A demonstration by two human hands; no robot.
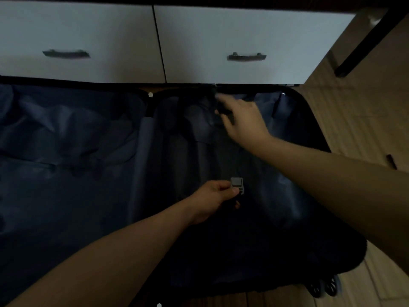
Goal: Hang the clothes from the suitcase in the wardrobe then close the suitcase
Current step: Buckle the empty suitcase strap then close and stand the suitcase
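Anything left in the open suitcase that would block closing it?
No clothes visible in the suitcase. But the left hand pinches the grey strap buckle and the right hand reaches into the right half; both must come out first.

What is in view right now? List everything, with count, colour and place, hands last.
suitcase: one, black shell with dark blue lining, lying open on the floor across most of the view
buckle: one, grey, on a strap in the right half of the suitcase
strap: one, thin and dark, running from the buckle toward the far edge
drawers: two, white, side by side just beyond the suitcase
drawer handles: two, dark, one on each drawer front
suitcase wheels: at least two, black, bottom right
floor: one, light wood, right of the suitcase
left hand: pinches the buckle
right hand: reaches to the far edge of the suitcase; blurred, its grip cannot be told
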